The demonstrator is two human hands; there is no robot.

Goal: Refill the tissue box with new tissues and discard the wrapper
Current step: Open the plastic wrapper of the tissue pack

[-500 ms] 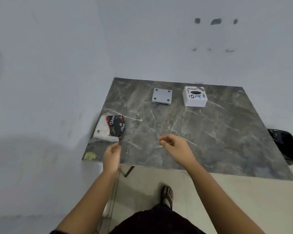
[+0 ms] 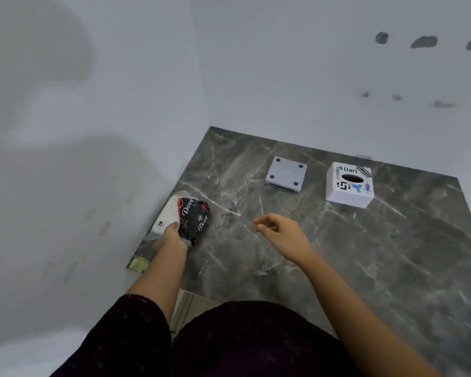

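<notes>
A wrapped tissue pack (image 2: 186,216), white with a black "Dove" printed wrapper, lies at the left edge of the dark marble table (image 2: 365,254). My left hand (image 2: 172,235) rests on the pack's near end, fingers closed over it. My right hand (image 2: 280,231) hovers above the table's middle, fingers loosely curled and holding nothing. A white cube tissue box (image 2: 350,185) with stickers and an oval slot on top stands at the back right. Its grey square base plate (image 2: 286,174) with dark round feet lies separately, to the left of the box.
White walls meet in a corner behind and left of the table. A small yellowish sticker (image 2: 139,263) marks the table's near left corner. Pale floor shows below the front edge, between my arm and my dark clothing.
My left hand has reached forward onto the tissue pack. The view has moved closer to the table and turned left. My right hand has stayed over the table's middle.
</notes>
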